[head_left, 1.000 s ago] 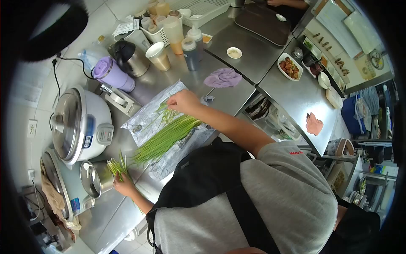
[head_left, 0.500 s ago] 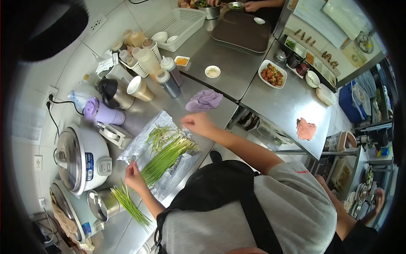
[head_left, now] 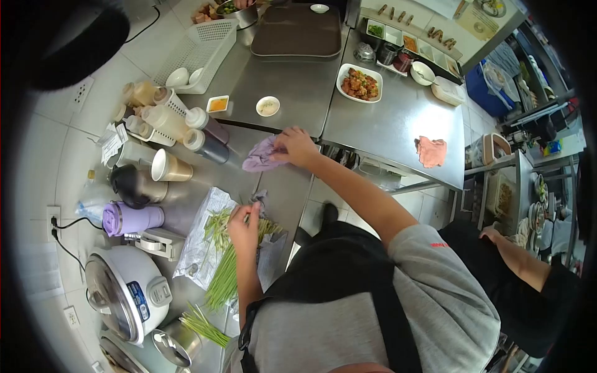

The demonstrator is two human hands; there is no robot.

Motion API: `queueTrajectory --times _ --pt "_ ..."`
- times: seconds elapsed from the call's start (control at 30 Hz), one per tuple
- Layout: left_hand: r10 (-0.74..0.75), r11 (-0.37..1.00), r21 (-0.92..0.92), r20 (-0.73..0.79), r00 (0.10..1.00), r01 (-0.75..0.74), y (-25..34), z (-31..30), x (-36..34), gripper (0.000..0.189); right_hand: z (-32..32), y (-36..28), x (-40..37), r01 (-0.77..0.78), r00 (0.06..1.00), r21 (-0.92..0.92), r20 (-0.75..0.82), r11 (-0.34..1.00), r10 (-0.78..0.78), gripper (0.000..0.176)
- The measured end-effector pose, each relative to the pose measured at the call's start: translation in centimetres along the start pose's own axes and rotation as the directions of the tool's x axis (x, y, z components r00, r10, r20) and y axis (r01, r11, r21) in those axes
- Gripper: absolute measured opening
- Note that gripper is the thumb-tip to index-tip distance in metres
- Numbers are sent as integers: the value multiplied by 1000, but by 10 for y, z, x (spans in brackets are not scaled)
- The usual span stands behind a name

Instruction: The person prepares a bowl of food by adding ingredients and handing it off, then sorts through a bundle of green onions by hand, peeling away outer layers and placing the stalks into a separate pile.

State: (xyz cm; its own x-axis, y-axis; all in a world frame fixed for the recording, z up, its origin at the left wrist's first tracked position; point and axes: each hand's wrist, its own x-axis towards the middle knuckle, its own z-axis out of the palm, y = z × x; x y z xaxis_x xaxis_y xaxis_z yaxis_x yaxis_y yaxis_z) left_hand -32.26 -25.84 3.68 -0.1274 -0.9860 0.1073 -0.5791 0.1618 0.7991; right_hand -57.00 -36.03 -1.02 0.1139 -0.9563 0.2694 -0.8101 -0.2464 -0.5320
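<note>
My right hand point(head_left: 296, 147) grips the edge of a crumpled purple cloth point(head_left: 262, 155) on the steel counter. My left hand point(head_left: 244, 225) is closed, fingers and thumb drawn together, above the root ends of a bunch of long green stalks point(head_left: 225, 281). A small greyish crumpled piece shows at its fingertips; I cannot make out whether the hand holds it. The stalks lie on a crumpled silver-grey sheet point(head_left: 200, 239), with loose trimmings point(head_left: 214, 231) beside them. A smaller bunch of green stalks point(head_left: 205, 324) lies apart, near a metal pot point(head_left: 177, 345).
Along the wall stand a rice cooker point(head_left: 127, 292), a purple tumbler point(head_left: 134, 219), a paper cup point(head_left: 171, 166) and squeeze bottles point(head_left: 205, 146). Farther off are a brown tray point(head_left: 297, 31), a dish of food point(head_left: 360, 84) and a pink cloth point(head_left: 431, 152). Another person point(head_left: 516, 267) stands at right.
My right hand has moved from beside the stalks onto the purple cloth. My left hand has gone from the stalks' green ends up towards their root ends. The view has shifted.
</note>
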Motion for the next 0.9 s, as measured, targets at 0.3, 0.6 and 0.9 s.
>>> queueTrajectory --times 0.3,0.6,0.9 --pt "42 967 -255 147 988 -4 39 93 67 26 -174 197 -204 -888 427 -289 -808 358 406 56" --pt "-55 942 -249 546 836 225 125 299 234 41 -169 241 -129 -526 597 454 -405 719 693 35" --pt "-248 924 -145 478 843 354 132 334 239 45 -161 261 -32 338 679 826 119 -452 725 40"
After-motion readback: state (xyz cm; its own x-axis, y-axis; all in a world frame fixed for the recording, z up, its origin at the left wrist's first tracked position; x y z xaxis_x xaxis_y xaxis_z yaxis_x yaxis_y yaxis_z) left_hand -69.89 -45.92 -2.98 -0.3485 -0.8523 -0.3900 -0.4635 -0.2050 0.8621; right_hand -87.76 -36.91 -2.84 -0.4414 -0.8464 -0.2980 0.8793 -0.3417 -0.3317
